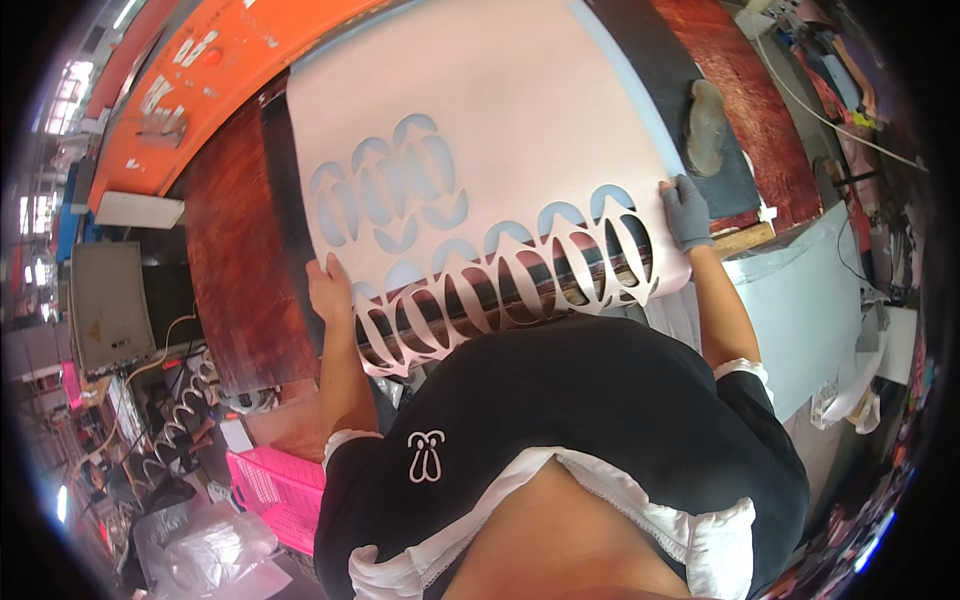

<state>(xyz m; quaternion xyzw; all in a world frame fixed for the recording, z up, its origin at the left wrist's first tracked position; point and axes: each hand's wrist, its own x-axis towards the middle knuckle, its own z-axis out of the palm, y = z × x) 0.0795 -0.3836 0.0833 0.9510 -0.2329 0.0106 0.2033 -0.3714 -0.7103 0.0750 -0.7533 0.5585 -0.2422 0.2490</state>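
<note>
A wide pale pink sheet lies over the work surface, its near edge hanging toward my body. A row of curved cut-outs along that edge shows the dark surface below. Farther up, several more cut-outs at the left show a light blue layer, which also peeks out along the sheet's right side. My left hand, bare, pinches the sheet's left edge near the cut-outs. On the opposite edge, my right hand grips the sheet, wearing a grey glove with bare fingertips showing.
An orange machine beam spans the far left. To the right, a grey-brown sole-shaped piece lies on a dark board. Worn reddish boards flank the sheet. A pink basket and clear plastic bags are at the lower left.
</note>
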